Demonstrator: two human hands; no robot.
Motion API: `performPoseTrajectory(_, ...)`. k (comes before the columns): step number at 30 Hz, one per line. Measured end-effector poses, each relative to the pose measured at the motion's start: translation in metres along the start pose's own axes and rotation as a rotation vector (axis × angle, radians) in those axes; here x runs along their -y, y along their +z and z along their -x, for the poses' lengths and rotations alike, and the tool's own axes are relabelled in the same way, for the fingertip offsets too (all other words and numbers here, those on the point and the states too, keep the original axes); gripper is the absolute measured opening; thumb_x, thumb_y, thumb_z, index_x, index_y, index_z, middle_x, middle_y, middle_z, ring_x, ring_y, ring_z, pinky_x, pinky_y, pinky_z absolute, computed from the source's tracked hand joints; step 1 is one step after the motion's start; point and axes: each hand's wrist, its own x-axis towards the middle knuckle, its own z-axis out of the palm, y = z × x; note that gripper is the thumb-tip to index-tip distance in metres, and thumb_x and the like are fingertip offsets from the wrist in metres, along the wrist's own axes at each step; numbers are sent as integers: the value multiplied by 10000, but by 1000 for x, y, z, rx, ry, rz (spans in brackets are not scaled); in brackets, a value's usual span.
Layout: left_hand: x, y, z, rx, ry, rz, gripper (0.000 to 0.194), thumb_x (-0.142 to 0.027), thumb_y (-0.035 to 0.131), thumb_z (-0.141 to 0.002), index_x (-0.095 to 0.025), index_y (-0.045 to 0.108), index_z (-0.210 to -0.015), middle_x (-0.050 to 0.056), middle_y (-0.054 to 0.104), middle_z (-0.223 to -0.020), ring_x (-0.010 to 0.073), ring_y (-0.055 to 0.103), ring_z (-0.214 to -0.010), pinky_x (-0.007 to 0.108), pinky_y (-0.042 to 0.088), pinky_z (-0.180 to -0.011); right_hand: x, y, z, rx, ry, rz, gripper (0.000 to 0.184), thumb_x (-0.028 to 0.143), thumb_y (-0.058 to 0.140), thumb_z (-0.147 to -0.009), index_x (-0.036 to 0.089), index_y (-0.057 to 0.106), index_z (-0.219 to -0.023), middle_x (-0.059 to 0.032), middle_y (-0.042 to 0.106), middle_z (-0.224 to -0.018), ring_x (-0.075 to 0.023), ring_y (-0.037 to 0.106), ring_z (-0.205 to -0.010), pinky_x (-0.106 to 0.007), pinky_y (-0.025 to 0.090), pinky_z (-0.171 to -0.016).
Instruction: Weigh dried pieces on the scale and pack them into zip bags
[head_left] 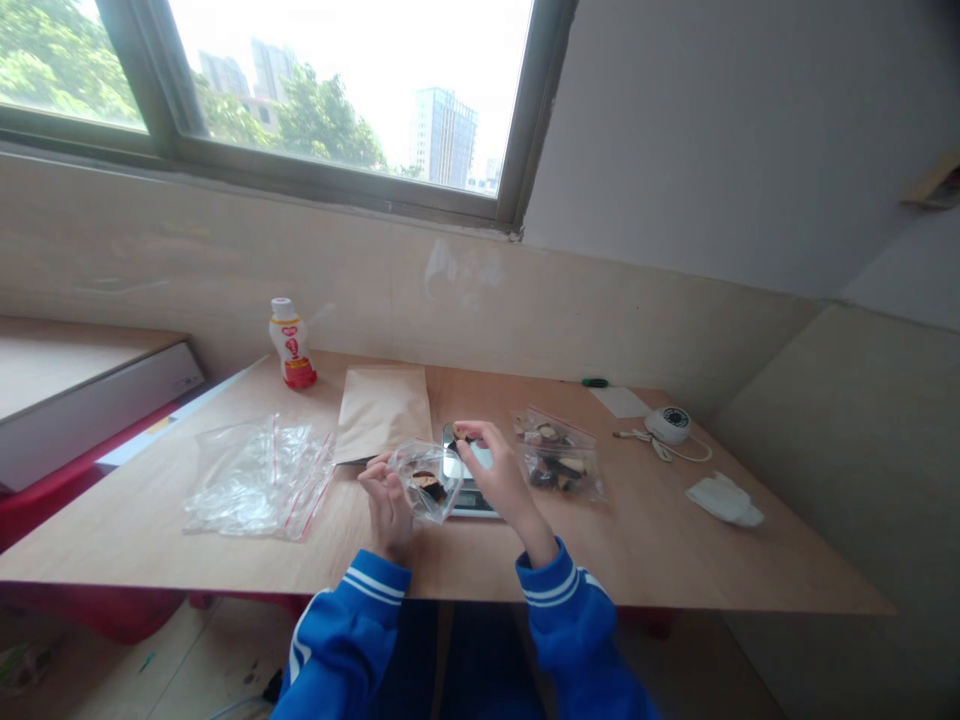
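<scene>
Right now the left hand [386, 503] is curled loosely but firmly around the side of a clear zip bag [429, 482], which tilts between the two hands with its mouth turned up and to the right. A few dark slices [427, 486] lie low in the bag. The right hand [501, 472] is bent over with its fingers pinched, apparently gripping a dark slice [460, 434] that sits just above the bag's mouth, though the fingers partly hide it. Directly beneath the hands, a digital kitchen scale [472, 498] lies largely covered. Just right of the right hand is a second zip bag [559, 456] holding dark and pale slices. Left of the left hand, crumpled clear plastic bags [259, 480] with red-striped seals lie on the wooden table [637, 545]. Beyond the left hand are a kraft paper envelope [382, 412] and a bottle [291, 342] with a red base. Well to the right of the right hand sit a white dome camera [667, 425] with its cable and a folded white cloth [724, 498].
</scene>
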Motion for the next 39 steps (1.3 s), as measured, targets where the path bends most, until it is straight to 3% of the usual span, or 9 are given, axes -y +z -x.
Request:
performPoseTrajectory(3, 2, 0, -1, -14, -6, -8, 183, -403, 390, -896, -223, 368, -918, 95, 539, -1053, 232, 571, -954, 455, 454, -806, -39, 4, -8, -60, 72, 177, 299, 256, 470, -885, 185, 574, -1156, -118, 574, -1183, -229, 508, -1150, -408, 393, -994)
performPoseTrajectory(7, 0, 0, -1, 3, 2, 4, 177, -402, 392, -898, -227, 369, -916, 88, 535, -1062, 218, 574, -958, 435, 458, -817, -79, 15, -12, 141, 181, 380, 515, 365, 573, -833, 225, 475, -1319, -148, 399, -1419, -315, 354, -1315, -515, 303, -1040)
performPoseTrajectory(9, -1, -1, -1, 14, 3, 17, 187, -415, 380, -907, -230, 363, -918, 88, 533, -1062, 221, 575, -959, 442, 458, -820, -87, 21, -12, 216, 163, 426, 541, 389, 579, -831, 250, 457, -1339, -135, 401, -1429, -324, 345, -1318, -532, 274, -1040)
performPoseTrajectory(16, -1, 0, -1, -14, 8, 10, 181, -417, 383, -908, -236, 386, -918, 106, 544, -1051, 256, 576, -958, 488, 452, -814, -85, 28, -7, 149, 76, 422, 382, 329, 597, -825, 263, 575, -1200, -86, 605, -1231, -271, 489, -1162, -459, 294, -975)
performPoseTrajectory(23, -1, -1, -1, -5, 20, -16, 142, -365, 388, -908, -225, 376, -927, 102, 523, -1065, 225, 562, -978, 448, 451, -822, -78, 25, -5, 94, 51, 421, 288, 287, 598, -833, 259, 619, -1119, -78, 615, -1230, -268, 497, -1177, -490, 220, -1000)
performPoseTrajectory(28, -1, -1, -1, 5, 4, -1, 175, -402, 403, -902, -231, 371, -916, 78, 511, -1055, 206, 556, -971, 431, 448, -835, -70, 21, -6, 114, 48, 408, 209, 232, 562, -848, 248, 649, -1037, -81, 618, -1221, -253, 519, -1168, -474, 250, -974)
performPoseTrajectory(35, -1, -1, -1, 4, 7, -11, 184, -414, 392, -906, -232, 372, -921, 78, 511, -1058, 212, 555, -962, 440, 452, -823, -67, 24, -4, 156, -23, 406, 235, 139, 516, -848, 239, 639, -1022, -83, 597, -1229, -242, 515, -1181, -421, 294, -936)
performPoseTrajectory(39, -1, -1, -1, 0, 8, -15, 172, -408, 385, -910, -236, 376, -920, 79, 510, -1056, 213, 556, -971, 429, 453, -822, -67, 25, -4, 126, 13, 403, 339, 139, 521, -842, 239, 573, -1161, -73, 612, -1148, -242, 551, -1092, -413, 328, -916)
